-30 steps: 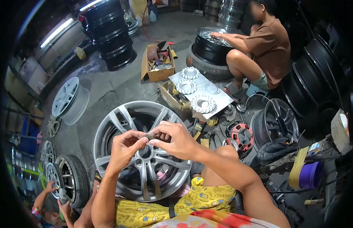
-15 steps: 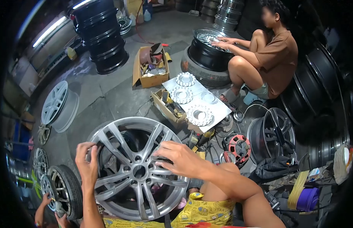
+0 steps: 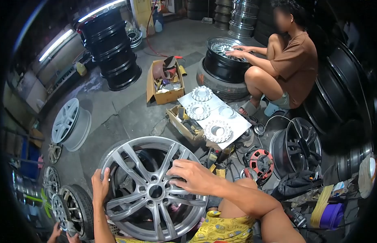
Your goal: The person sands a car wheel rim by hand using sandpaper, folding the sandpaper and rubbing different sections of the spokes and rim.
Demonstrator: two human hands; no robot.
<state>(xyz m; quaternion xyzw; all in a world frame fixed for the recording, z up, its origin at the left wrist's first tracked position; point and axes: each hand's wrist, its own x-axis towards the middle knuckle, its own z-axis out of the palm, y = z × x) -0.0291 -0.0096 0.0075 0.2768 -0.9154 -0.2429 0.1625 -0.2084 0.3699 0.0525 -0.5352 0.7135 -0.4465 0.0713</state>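
Head view placed the wheel point(image 3: 146, 195) just left of the lower centre of the frame, its spoked face up towards us, probably so that both our hands could reach the spokes and the rim. We could not see what bore its weight.

Our left hand point(image 3: 100, 185) was raised at the wheel's left edge with thumb and finger parted, gripping nothing we could make out; whether it touched the rim, we could not tell. Our right hand point(image 3: 192, 176) hung over the spokes right of the hub, fingers half bent. They hid the palm side, so we could not tell whether they pinched something or were loose. That bend seemed suited to working close to the metal.

Right of centre, a board point(image 3: 239, 124) carried 3 silver rings point(image 3: 217, 131), likely to keep them off the gritty floor. To its left sat 2 boxes, the upper box point(image 3: 168, 97) and the lower box point(image 3: 186, 131), both open, perhaps so that their contents stayed within reach.

In the upper right, a seated co-worker point(image 3: 296, 67) had both hands point(image 3: 238, 54) at a black wheel point(image 3: 223, 62). It lay on a tyre point(image 3: 221, 86), which we judged was there to raise and steady it.
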